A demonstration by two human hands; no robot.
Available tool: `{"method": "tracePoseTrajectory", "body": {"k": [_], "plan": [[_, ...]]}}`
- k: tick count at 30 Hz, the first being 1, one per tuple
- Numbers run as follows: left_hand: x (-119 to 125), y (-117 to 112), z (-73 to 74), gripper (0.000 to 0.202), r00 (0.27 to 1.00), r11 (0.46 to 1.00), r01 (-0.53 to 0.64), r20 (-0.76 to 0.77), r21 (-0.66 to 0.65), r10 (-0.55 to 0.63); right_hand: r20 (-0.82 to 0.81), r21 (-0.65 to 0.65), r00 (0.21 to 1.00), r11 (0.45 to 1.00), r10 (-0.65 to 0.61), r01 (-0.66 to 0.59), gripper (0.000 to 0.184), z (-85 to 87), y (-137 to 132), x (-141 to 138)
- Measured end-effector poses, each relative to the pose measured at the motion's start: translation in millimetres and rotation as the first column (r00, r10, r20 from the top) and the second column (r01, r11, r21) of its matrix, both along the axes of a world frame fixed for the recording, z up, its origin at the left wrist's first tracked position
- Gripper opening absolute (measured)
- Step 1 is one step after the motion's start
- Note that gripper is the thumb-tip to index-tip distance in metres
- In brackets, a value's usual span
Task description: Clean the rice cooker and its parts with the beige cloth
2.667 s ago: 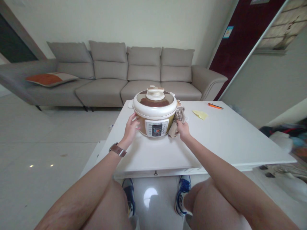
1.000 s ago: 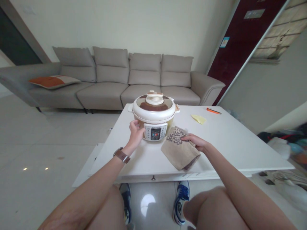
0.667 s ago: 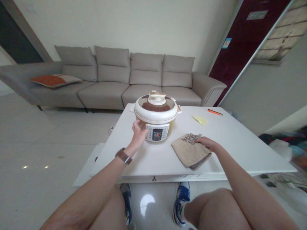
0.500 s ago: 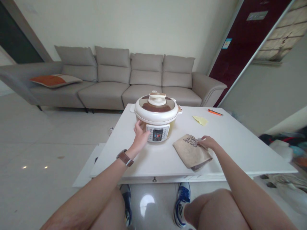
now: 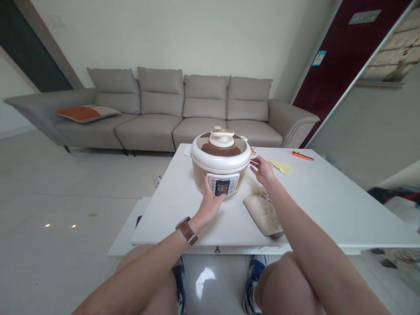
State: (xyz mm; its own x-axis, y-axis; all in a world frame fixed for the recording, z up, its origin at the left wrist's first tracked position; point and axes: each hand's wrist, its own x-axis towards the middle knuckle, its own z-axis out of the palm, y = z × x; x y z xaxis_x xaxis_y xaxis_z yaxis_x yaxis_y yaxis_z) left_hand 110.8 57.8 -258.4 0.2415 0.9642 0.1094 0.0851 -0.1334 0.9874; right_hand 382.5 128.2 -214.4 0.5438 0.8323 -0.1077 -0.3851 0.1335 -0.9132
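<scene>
A cream and brown electric cooker (image 5: 222, 158) with its lid on stands on the white table (image 5: 315, 205). My left hand (image 5: 210, 202), a brown watch on its wrist, rests against the cooker's lower front by the control panel, fingers loosely spread. My right hand (image 5: 262, 169) hovers open just right of the cooker, fingers apart, holding nothing. A beige patterned cloth (image 5: 264, 213) lies flat on the table under my right forearm.
A yellow paper scrap (image 5: 281, 166) and an orange tool (image 5: 302, 155) lie at the table's far right. A grey sofa (image 5: 164, 113) with an orange cushion (image 5: 85, 113) stands behind. A drawer knob (image 5: 217, 250) marks the near table edge. My knees and blue shoes show below.
My right hand wiped the cooker's side with the cloth, laid it on the table, let go and rose beside the cooker. My left hand slid from the cooker's left side to its front.
</scene>
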Motion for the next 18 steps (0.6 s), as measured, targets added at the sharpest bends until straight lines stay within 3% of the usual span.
{"method": "tracePoseTrajectory", "body": {"k": [6, 18], "plan": [[-1.7, -9.7, 14.2, 0.119, 0.999, 1.0, 0.017, -0.039, -0.018, -0.018, -0.126, 0.039, 0.99, 0.997, -0.055, 0.06, 0.012, 3.9, 12.6, -6.7], [-6.5, 5.9, 19.4, 0.115, 1.0, 1.0, -0.019, -0.01, -0.022, 0.018, -0.046, 0.045, 0.999, 0.999, -0.003, 0.005, 0.007, 3.3, 11.5, -1.5]]}}
